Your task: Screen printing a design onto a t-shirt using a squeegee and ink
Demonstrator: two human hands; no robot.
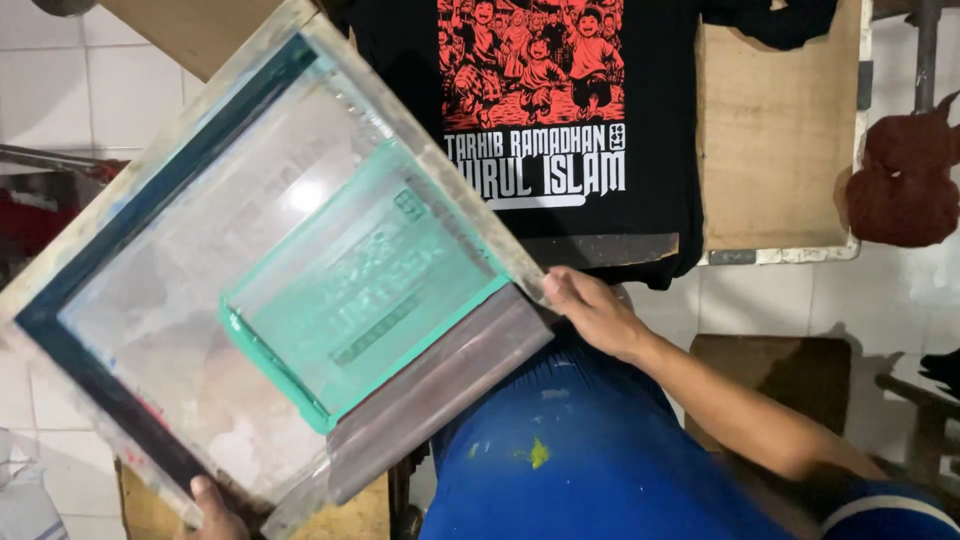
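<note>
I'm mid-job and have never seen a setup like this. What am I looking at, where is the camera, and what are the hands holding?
There is no machine here: a person works with two bare hands, and the one picture comes from a camera on their head, looking down. Both hands hold a large wooden screen frame, tilted and lifted off the board. The right hand grips its near corner; the left hand shows only at the bottom edge, holding the lower corner. The frame's mesh has a green stencil patch, and a squeegee lies along its lower side. Behind the frame, a black T-shirt with a red and white print lies on a wooden board. A dark red rag hangs at the right.
</note>
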